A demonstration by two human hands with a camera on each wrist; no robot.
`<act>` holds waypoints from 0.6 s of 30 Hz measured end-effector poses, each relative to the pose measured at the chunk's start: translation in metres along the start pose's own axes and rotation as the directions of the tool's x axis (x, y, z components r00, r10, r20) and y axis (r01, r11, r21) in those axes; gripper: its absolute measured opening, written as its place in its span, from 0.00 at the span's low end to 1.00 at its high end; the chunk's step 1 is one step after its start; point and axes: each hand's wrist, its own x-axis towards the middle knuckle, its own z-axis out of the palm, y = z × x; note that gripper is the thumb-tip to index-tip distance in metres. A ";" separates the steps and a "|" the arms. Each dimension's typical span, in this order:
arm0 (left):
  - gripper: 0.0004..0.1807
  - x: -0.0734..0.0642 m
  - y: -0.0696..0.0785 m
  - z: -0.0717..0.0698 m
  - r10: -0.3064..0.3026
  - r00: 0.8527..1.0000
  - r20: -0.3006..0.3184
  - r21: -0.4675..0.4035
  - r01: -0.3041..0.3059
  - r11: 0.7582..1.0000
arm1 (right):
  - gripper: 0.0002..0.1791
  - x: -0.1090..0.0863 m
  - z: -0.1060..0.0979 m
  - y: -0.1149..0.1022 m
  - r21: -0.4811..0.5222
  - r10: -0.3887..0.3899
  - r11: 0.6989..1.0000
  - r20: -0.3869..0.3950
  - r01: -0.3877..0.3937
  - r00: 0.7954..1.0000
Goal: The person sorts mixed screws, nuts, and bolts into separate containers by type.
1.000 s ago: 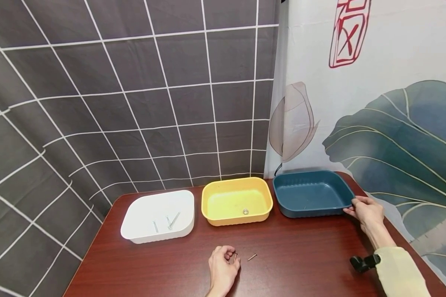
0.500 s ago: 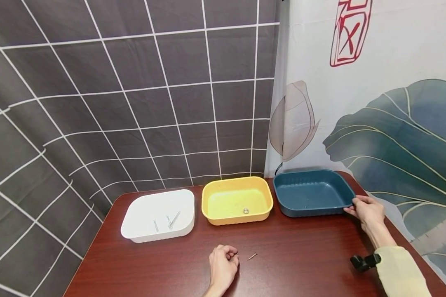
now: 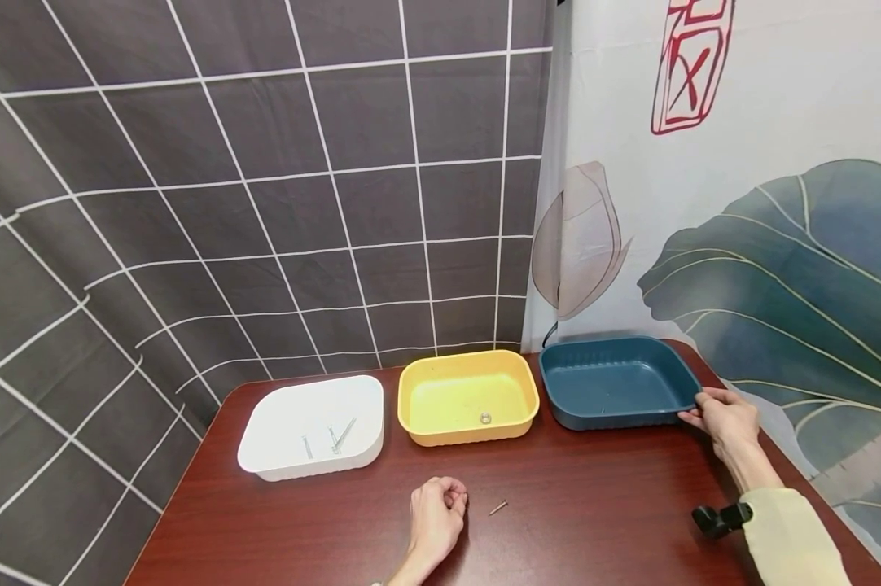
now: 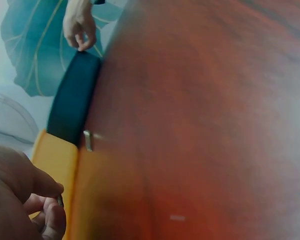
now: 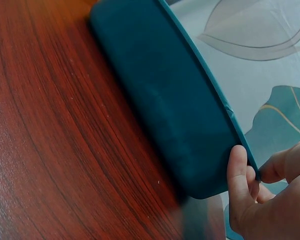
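Note:
Near the table's front my left hand (image 3: 435,513) pinches a small screw between thumb and fingertips. Only a dark bit of that screw (image 4: 60,201) shows in the left wrist view; the rest is hidden by the fingers. A second, brownish screw (image 3: 498,507) lies on the table just right of this hand. My right hand (image 3: 730,422) grips the near right corner of the dark blue tray (image 3: 616,421), thumb and fingers on either side of its rim in the right wrist view.
A yellow tray (image 3: 448,436) with a metal nut (image 3: 485,417) stands in the middle at the back. Left of it, a white tray (image 3: 316,468) holds several silver screws (image 3: 341,437). Hanging cloths (image 3: 265,203) close off the back behind the reddish-brown table (image 3: 572,505).
My left fingers have closed over the screw that showed beside them, and the hand has risen slightly away from the other screw. The right hand stays on the blue tray.

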 end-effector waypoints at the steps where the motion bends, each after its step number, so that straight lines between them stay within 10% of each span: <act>1: 0.10 0.003 0.002 -0.001 0.004 1.000 -0.002 -0.006 -0.004 1.000 | 0.12 0.000 0.000 0.000 0.001 0.001 1.000 0.000 -0.001 1.000; 18: 0.06 0.070 0.053 -0.007 0.082 0.992 -0.096 -0.285 -0.106 0.953 | 0.08 -0.001 0.002 -0.002 0.049 0.014 0.999 -0.005 -0.014 1.000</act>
